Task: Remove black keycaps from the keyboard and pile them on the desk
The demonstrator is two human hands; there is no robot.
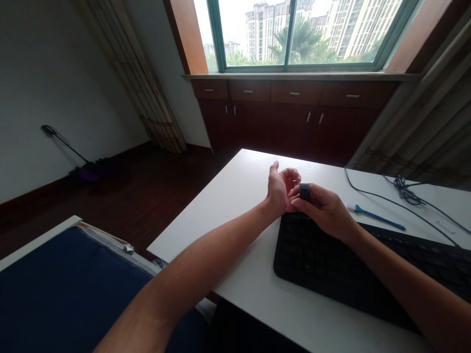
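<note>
Here at the far left corner of the long black keyboard [316, 262], the right hand [326, 206] has a small, black, blocky piece [304, 191] pinched in its fingers, right up by the left hand [280, 189]! That one's palm up, fingers loosely curled; from where I stand, I can't tell if it grips anything. Beyond, a slim blue white-tipped stick [380, 217] lies on the smooth white table [239, 196].
</note>
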